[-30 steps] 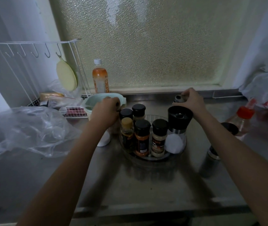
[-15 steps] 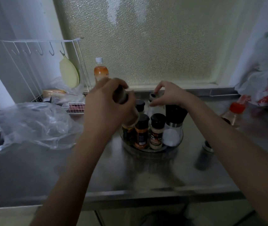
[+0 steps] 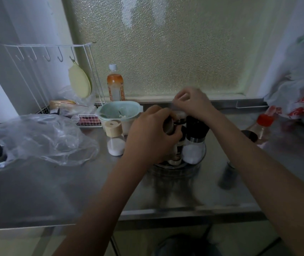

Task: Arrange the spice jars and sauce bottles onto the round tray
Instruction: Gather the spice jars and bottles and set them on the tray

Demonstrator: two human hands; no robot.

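Head view: a jar (image 3: 169,126), lifted off the counter (image 3: 73,182) since a second ago, is clenched in the left hand (image 3: 151,137) over the crowded tray (image 3: 173,166), while the right hand (image 3: 193,102), shifted leftward, pinches another jar's top behind the grinder (image 3: 194,141).

**Steel counter and what sits on it**

The steel counter (image 3: 73,185) carries a crumpled clear plastic bag (image 3: 40,139) at the left, a wooden-capped salt shaker (image 3: 115,138) beside a pale green bowl (image 3: 118,111), the round tray (image 3: 175,168) in the middle, and a red-capped bottle (image 3: 261,128) at the right.
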